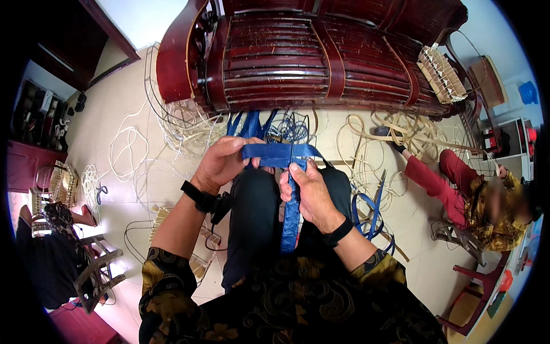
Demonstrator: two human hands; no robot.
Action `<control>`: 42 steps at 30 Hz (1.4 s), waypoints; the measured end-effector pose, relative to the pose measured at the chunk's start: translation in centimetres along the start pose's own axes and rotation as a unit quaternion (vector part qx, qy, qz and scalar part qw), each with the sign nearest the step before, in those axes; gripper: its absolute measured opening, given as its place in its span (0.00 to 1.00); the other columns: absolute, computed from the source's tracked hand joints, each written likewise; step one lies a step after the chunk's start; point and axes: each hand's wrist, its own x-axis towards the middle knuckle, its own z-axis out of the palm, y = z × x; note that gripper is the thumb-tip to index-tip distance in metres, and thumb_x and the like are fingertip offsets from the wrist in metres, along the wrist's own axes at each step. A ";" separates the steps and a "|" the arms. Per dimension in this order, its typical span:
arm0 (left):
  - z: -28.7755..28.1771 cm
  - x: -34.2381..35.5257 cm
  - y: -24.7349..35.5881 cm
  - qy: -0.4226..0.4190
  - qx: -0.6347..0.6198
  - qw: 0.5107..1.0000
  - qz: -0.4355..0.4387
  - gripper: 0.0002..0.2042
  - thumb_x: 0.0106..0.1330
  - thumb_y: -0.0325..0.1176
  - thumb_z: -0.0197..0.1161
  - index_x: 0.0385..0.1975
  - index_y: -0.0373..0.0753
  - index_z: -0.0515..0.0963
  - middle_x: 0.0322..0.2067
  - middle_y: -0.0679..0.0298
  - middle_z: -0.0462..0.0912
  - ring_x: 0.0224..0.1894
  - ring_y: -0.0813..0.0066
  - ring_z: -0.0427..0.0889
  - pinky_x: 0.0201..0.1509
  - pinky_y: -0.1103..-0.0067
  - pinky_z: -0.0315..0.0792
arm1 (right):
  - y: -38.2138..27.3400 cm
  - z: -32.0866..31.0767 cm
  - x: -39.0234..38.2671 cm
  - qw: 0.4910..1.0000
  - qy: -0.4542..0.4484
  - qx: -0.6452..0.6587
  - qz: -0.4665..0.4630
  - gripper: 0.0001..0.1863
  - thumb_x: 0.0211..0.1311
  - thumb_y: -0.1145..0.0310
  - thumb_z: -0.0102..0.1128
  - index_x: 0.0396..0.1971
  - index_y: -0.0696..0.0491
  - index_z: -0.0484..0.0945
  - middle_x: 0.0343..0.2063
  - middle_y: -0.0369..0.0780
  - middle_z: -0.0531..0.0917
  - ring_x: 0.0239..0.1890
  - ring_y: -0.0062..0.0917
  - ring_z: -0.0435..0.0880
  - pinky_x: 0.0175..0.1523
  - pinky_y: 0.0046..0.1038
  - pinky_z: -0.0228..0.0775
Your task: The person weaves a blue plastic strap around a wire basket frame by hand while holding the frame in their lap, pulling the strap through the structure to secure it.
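A flat blue strip (266,155) runs crosswise above my knees, folded so that two layers lie one over the other. Its left end is pinched between the thumb and fingers of my left hand (224,159). My right hand (306,188) grips the spot where the strip crosses a dark thin rod or wire, its thumb pressed on top. From under that hand a wrinkled blue length (291,226) hangs down between my thighs. Exactly how the strip passes round the dark piece is hidden by my fingers.
A dark red wooden bench (275,57) stands ahead, with a woven basket (441,74) at its right end. Coils of pale strip (192,129) and more blue strips (369,212) lie on the floor. People sit at the right (487,200) and left (54,246).
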 end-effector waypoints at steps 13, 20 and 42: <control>-8.1 -11.4 4.5 0.139 -0.258 0.901 0.321 0.20 0.66 0.53 0.61 0.33 0.39 0.77 0.16 0.76 0.61 0.23 0.79 0.60 0.44 0.74 0.60 | -0.6 -1.1 -0.5 0.999 -0.002 0.031 -0.008 0.06 0.75 0.68 0.46 0.36 0.54 0.67 0.26 0.40 0.76 0.22 0.21 0.71 0.26 0.25 0.67; -8.3 -14.7 7.1 0.490 0.049 0.870 0.039 0.19 0.66 0.44 0.62 0.48 0.36 0.76 0.26 0.61 0.80 0.23 0.73 0.75 0.37 0.70 0.73 | -0.1 -0.4 -0.3 1.000 -0.007 0.014 -0.007 0.06 0.75 0.69 0.46 0.36 0.54 0.67 0.26 0.40 0.76 0.21 0.21 0.71 0.25 0.26 0.67; 0.2 11.7 -3.1 0.192 0.742 0.642 -0.032 0.30 0.47 0.36 0.77 0.48 0.30 0.73 0.37 0.49 0.83 0.42 0.49 0.83 0.48 0.68 0.75 | 0.2 -0.5 -0.2 1.000 -0.005 0.017 0.002 0.06 0.75 0.69 0.45 0.36 0.54 0.68 0.25 0.38 0.77 0.20 0.19 0.71 0.25 0.24 0.67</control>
